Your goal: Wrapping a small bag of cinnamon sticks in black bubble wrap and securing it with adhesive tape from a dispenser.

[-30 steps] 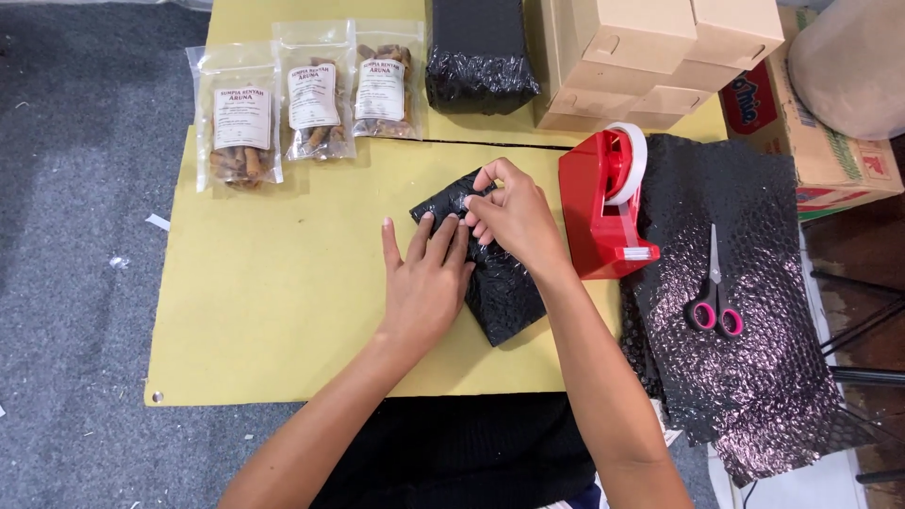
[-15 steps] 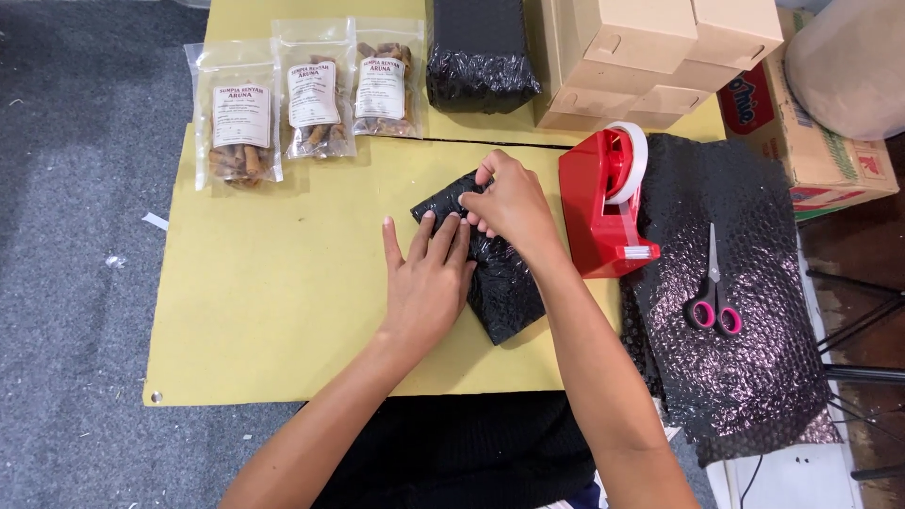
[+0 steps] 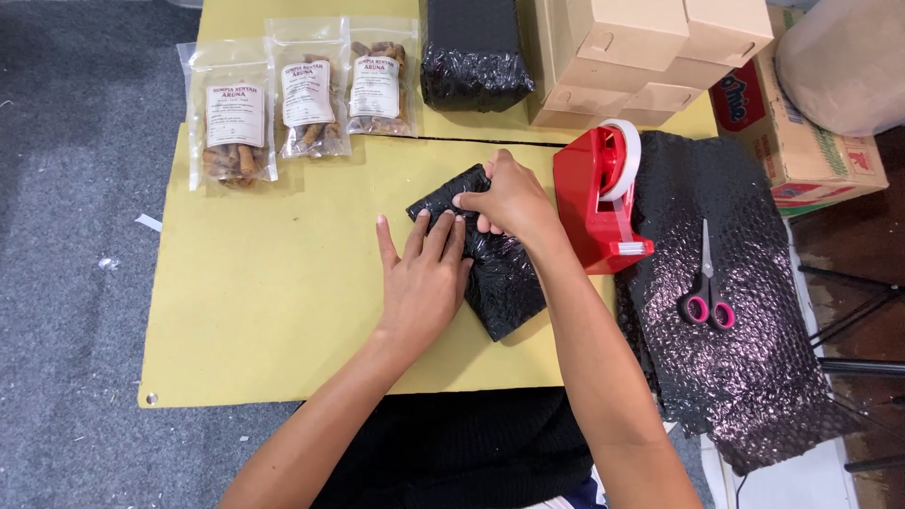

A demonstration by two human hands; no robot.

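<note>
Pressing flat on a black bubble-wrapped parcel (image 3: 495, 273), the left hand (image 3: 424, 283) has its fingers spread and extended, gripping nothing, while the right hand (image 3: 504, 200) curls over the parcel's far end, fingertips pinching the wrap. The parcel lies near the middle of a yellow mat (image 3: 264, 292), just left of a red tape dispenser (image 3: 599, 203). At the far left of the mat lie three clear pouches (image 3: 302, 94), each with a white label and brown stick-shaped snacks inside. Far of the hands stands a larger black-wrapped bundle (image 3: 471, 52) beside stacked closed cardboard boxes (image 3: 641, 57). On the right, pink-handled scissors (image 3: 707, 283) rest on a sheet of black bubble wrap (image 3: 745, 377).
</note>
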